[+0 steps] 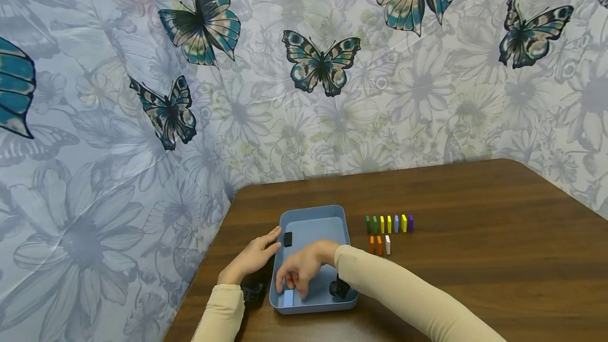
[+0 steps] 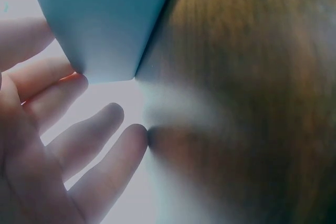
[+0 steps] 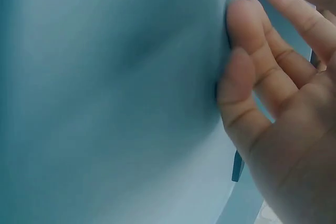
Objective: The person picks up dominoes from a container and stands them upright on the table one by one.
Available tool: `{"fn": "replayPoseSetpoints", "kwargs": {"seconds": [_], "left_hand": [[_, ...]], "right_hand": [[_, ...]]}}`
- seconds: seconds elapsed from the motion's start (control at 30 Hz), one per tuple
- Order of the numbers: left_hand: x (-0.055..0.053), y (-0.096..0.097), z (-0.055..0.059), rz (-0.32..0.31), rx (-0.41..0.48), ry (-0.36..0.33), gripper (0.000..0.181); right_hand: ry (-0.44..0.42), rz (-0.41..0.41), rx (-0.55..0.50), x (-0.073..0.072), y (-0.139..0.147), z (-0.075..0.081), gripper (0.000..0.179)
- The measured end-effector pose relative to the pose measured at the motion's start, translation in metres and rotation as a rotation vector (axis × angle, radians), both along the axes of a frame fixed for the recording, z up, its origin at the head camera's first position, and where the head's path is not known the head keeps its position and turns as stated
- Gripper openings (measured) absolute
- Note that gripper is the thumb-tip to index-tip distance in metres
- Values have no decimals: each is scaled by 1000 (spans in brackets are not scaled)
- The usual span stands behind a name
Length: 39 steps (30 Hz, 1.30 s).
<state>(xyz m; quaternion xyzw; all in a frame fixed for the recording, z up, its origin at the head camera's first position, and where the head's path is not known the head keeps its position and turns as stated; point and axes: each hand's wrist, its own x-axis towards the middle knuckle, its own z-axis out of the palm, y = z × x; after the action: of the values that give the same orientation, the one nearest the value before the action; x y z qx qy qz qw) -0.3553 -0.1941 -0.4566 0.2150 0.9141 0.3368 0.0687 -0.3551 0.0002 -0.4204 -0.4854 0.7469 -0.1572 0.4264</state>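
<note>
A light blue block [image 1: 288, 298] lies in the near left part of the blue tray [image 1: 311, 310]. Over it is my right hand [image 1: 304, 268], bent fingers at the block's far end and the thumb a little to its right. In the right wrist view a fingertip [image 3: 244, 22] meets or nearly meets the block's end; whether it is pinched is unclear. My left hand [image 1: 254, 255] rests at the tray's left wall, fingers loosely spread and some touching the wall in the left wrist view. Near that wall, inside the tray, sits a dark block [image 1: 287, 239].
Right of the tray, small blocks stand in two rows: the far row has green, yellow, a blue block [image 1: 396, 224] and a purple block [image 1: 410, 223]; the near row has two orange blocks [image 1: 379, 246] and a white block [image 1: 388, 245]. The brown table [image 1: 475, 236] meets a butterfly-patterned wall covering.
</note>
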Motion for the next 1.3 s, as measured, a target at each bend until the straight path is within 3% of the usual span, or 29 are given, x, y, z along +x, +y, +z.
{"fn": "replayPoseSetpoints", "kwargs": {"seconds": [0.6, 0.83, 1.03, 1.13, 1.3], "left_hand": [[2, -1, 3, 0, 15, -13, 55], [0, 0, 2, -1, 17, 9, 54], [2, 1, 2, 2, 33, 17, 53], [7, 4, 7, 1, 47, 11, 52], [19, 11, 25, -19, 51, -18, 51]], "right_hand": [[24, -40, -44, 2, -3, -8, 30], [73, -12, -73, 2, -5, -9, 26], [48, -25, -68, 2, -4, -8, 23], [44, -27, -67, 3, -4, -9, 22], [72, -17, -65, 3, -4, -11, 21]]}}
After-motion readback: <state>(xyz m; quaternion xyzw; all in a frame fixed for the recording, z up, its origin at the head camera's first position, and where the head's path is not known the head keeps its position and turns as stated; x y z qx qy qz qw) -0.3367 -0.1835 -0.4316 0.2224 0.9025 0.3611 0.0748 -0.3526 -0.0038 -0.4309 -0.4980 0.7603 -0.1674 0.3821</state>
